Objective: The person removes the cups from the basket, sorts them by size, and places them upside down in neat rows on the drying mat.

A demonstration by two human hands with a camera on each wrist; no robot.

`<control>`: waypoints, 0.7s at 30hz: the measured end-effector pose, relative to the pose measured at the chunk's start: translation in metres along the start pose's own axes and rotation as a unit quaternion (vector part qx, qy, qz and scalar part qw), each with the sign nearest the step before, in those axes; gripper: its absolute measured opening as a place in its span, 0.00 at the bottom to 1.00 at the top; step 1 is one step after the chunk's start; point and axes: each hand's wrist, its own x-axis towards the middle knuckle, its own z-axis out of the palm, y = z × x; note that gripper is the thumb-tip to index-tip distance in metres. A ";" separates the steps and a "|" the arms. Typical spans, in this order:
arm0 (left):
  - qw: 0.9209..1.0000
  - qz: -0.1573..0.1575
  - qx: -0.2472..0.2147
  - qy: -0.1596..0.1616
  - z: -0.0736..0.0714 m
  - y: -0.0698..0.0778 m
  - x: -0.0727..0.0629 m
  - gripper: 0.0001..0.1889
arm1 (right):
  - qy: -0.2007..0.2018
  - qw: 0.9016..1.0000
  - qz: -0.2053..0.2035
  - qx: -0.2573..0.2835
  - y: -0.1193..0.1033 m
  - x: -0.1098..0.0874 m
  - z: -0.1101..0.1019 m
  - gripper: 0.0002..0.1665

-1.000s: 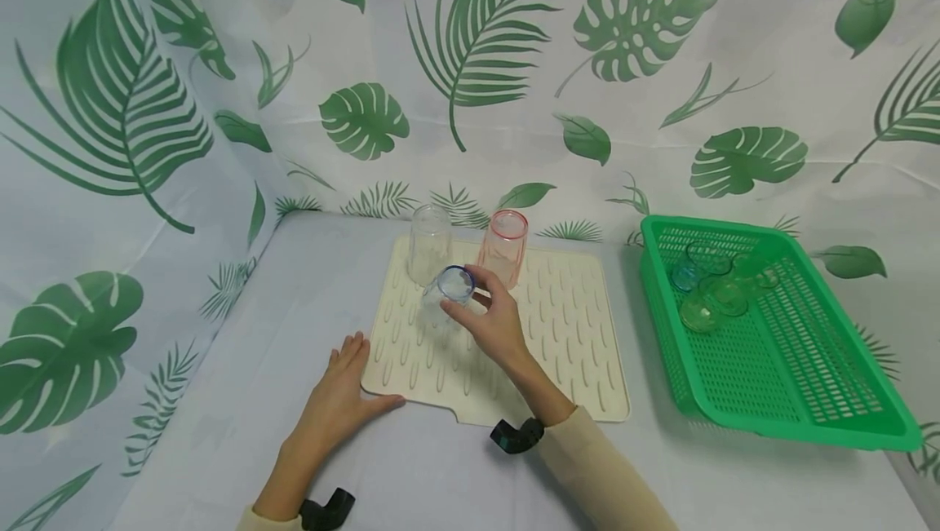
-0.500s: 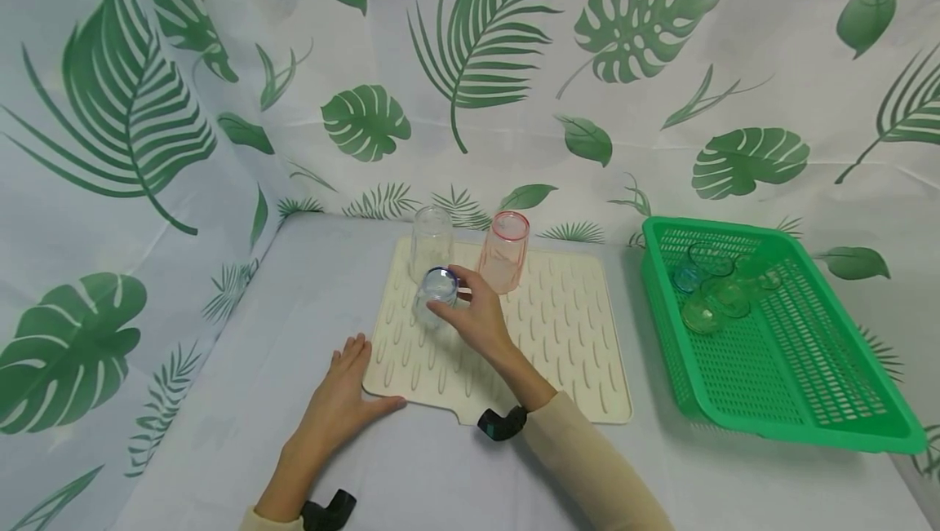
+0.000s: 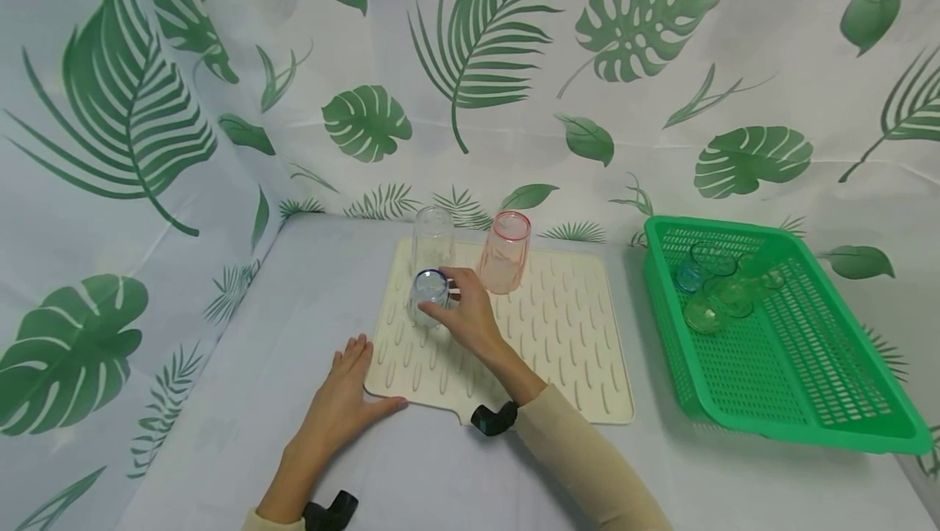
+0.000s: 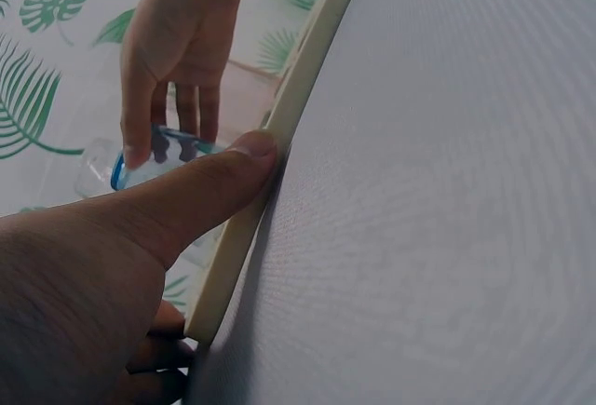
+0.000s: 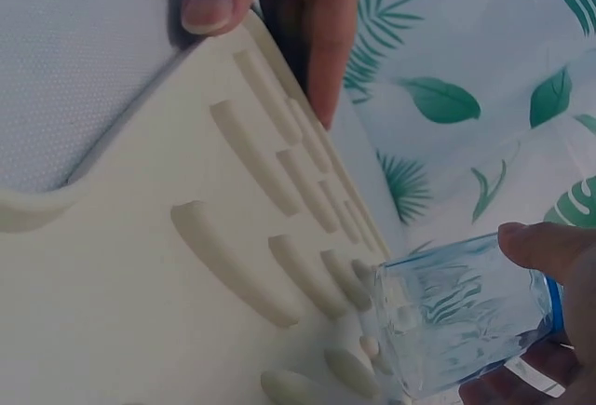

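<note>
Head view: the left hand [image 3: 341, 396], fingers nearly straight, touched the near-left corner of the mat [image 3: 558, 360]; the right hand [image 3: 470, 315] pinched the blue glass [image 3: 431, 289] over its left side. Level placement, short of the clear glass [image 3: 435, 239] beyond, seemed best.

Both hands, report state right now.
Left hand: open, touching the mat at its edge.
Right hand: holding the blue-rimmed glass.

Backdrop [image 3: 529, 131]: white, printed with green leaves [image 3: 635, 17]
Tablecloth [image 3: 294, 294]: pale, fine-woven
Basket [image 3: 804, 384]: green, slotted, on the cloth's right side
Basket glasses [image 3: 705, 317]: clustered toward its back left
</note>
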 end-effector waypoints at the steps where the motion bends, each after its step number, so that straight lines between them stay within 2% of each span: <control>1: 1.000 0.001 0.001 0.000 0.000 0.000 0.000 0.58 | 0.000 1.000 -0.002 -0.002 0.000 0.000 0.000 0.37; 10: 1.000 0.005 0.005 0.007 0.000 0.000 0.001 0.58 | 0.009 1.000 -0.021 -0.017 0.001 0.003 0.001 0.36; 17: 1.000 0.011 0.008 0.011 0.000 0.000 0.001 0.57 | 0.005 1.000 -0.007 -0.018 0.006 0.007 0.002 0.38; 21: 1.000 0.009 0.008 0.009 -0.001 -0.001 0.001 0.57 | -0.003 0.999 0.002 -0.042 0.006 0.009 0.003 0.39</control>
